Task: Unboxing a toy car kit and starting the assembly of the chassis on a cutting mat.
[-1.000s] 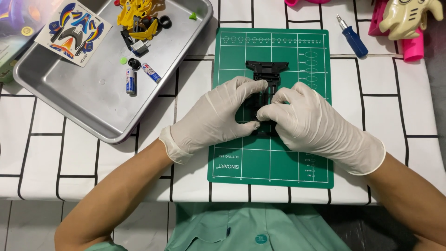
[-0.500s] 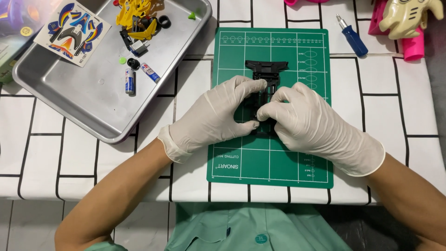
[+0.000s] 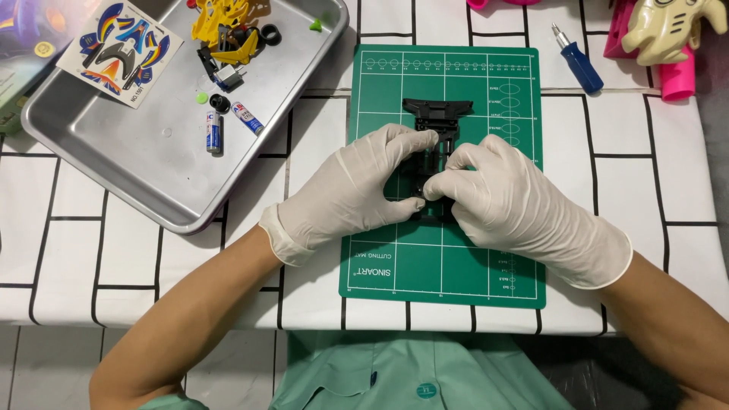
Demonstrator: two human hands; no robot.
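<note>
Both gloved hands, left hand (image 3: 357, 190) and right hand (image 3: 516, 201), clench the black plastic toy-car chassis (image 3: 434, 137) from either side; I see it resting mid-way on the green cutting mat (image 3: 448, 266). Mat's near half lies bare. Metal tray (image 3: 152, 182) with two batteries (image 3: 228, 125) sits left, well apart; blue screwdriver (image 3: 579, 61) right of the mat's far corner.

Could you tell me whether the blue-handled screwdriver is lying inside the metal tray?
No, the blue-handled screwdriver lies on the tablecloth right of the green cutting mat, far from the metal tray.
</note>
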